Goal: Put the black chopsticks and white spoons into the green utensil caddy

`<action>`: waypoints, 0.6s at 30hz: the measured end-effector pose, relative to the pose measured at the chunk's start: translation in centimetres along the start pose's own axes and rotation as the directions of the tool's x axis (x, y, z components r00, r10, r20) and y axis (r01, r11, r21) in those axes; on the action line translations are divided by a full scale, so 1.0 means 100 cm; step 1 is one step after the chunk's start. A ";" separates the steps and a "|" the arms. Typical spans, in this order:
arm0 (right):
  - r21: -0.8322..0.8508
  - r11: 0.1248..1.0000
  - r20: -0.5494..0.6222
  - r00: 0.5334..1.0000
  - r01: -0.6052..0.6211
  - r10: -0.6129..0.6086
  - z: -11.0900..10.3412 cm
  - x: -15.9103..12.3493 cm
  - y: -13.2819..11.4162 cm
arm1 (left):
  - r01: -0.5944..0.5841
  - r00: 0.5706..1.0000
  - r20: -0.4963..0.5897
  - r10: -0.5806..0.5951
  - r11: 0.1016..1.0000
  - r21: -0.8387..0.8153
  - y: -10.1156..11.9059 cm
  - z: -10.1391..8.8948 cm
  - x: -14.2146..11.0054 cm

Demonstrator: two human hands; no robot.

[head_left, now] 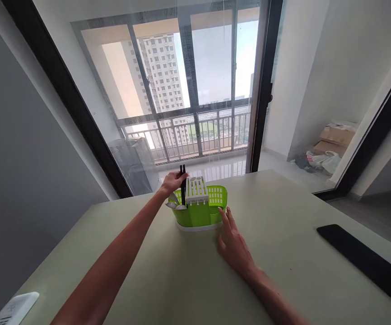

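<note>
Green caddy (200, 213): plastic cutlery holder near the far edge of a pale table (283, 253).
Left hand (172, 182): closed around black chopsticks (183, 185), upright over the caddy's left compartment, beside spoons (175, 204).
Right hand (233, 241): open and empty, fingertips touching the caddy's right side.
Black phone (368, 261): well right of the caddy.

A black phone (368, 261) lies on the pale table (283, 216); a white device (14, 309) sits at its near corner. Cardboard boxes (334, 137) rest on the balcony floor.
</note>
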State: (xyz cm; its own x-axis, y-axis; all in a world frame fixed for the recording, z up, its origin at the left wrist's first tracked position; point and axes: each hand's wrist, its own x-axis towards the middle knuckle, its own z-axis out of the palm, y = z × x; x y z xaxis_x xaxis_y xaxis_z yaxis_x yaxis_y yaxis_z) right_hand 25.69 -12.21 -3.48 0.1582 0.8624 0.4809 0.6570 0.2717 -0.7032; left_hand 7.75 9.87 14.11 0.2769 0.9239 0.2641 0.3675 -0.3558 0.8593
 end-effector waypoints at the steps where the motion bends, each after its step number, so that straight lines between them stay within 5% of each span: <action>1: 0.003 1.000 0.001 1.000 -0.003 0.003 0.000 0.000 0.000 | 0.010 1.000 0.001 -0.010 1.000 -0.006 -0.001 0.000 -0.001; 9: 0.023 1.000 0.001 1.000 -0.003 0.003 0.003 0.000 0.003 | 0.025 0.991 -0.123 -0.048 0.983 -0.182 0.014 -0.025 -0.010; 15: 0.017 1.000 0.014 1.000 -0.013 0.012 0.003 0.000 0.006 | -0.005 0.905 -0.402 -0.140 0.941 -0.339 0.035 -0.111 -0.011; 18: 0.012 1.000 0.019 0.999 -0.027 0.027 0.003 -0.001 0.006 | 0.073 0.856 -0.452 -0.250 0.925 -0.374 0.032 -0.162 -0.028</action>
State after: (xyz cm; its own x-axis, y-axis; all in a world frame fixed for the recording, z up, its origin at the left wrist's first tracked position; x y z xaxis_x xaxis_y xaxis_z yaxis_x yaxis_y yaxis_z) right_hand 25.90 -11.98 -4.11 0.1617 0.8774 0.4517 0.6437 0.2532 -0.7222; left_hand -6.25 8.41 23.25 -0.2565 0.9437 0.2091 0.0282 -0.2090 0.9775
